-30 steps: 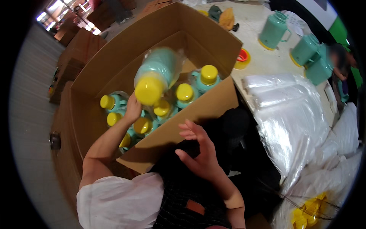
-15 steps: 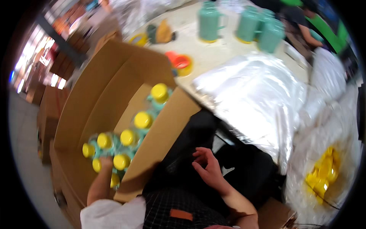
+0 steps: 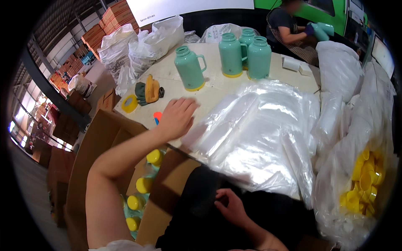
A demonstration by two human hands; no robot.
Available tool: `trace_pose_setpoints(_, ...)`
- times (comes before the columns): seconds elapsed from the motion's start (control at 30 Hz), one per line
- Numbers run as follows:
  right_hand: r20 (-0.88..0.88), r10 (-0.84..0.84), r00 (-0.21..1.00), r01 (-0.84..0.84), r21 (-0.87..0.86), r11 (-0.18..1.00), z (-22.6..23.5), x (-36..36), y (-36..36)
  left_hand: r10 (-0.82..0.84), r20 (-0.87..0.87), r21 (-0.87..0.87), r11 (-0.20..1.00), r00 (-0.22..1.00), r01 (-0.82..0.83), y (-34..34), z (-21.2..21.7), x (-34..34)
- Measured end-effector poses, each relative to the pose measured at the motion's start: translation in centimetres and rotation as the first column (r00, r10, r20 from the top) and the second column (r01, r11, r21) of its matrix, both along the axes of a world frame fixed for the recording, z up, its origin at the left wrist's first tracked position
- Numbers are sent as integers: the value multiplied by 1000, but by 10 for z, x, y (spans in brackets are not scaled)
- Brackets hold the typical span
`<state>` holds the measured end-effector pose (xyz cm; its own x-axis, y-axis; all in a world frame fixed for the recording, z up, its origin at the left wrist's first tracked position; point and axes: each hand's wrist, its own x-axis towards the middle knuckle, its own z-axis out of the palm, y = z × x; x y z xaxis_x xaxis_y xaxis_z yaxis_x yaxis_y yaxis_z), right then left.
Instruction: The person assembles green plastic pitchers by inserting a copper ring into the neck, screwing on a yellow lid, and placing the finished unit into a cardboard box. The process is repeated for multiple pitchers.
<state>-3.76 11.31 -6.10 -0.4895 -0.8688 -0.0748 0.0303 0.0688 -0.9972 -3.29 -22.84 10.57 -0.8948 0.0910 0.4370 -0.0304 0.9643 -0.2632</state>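
Observation:
My left hand (image 3: 179, 117) reaches over the near left of the white table (image 3: 163, 108), palm down, fingers stretched out, with nothing seen in it. Nearest ahead of it stands a teal vacuum jug (image 3: 190, 69) with a side handle and no cap. More such jugs (image 3: 231, 56) stand to its right. My right hand (image 3: 232, 205) hangs over my lap, its fingers loosely bent and apart, holding nothing. Beneath my left forearm, an open cardboard box (image 3: 165, 194) holds several jugs with yellow caps (image 3: 144, 185), partly hidden by the arm.
Clear plastic bags (image 3: 259, 134) lie stacked on the table. Farther left are a roll of yellow tape (image 3: 129, 103) and work gloves (image 3: 149, 91). A plastic sack with yellow parts (image 3: 365, 180) stands at my right. Across the table, a co-worker (image 3: 289, 31) handles teal jugs.
My left hand has come up out of the box and moved over the table. The view has tilted up, showing more of the far side. My right hand stays over my lap.

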Motion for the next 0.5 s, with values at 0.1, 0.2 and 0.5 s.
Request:
trace_pose_setpoints(0.1,36,53,998,-56,91,994,7,0,3,396,119,74,911,911,-406,-79,-14,-92)
trace_pose_setpoints(0.2,52,122,991,-129,157,979,9,-6,8,670,-18,368,694,742,-618,-163,-18,-159)
trace_pose_setpoints(0.5,123,28,992,-44,124,991,31,-20,12,659,-124,577,656,742,-486,-259,-21,-175)
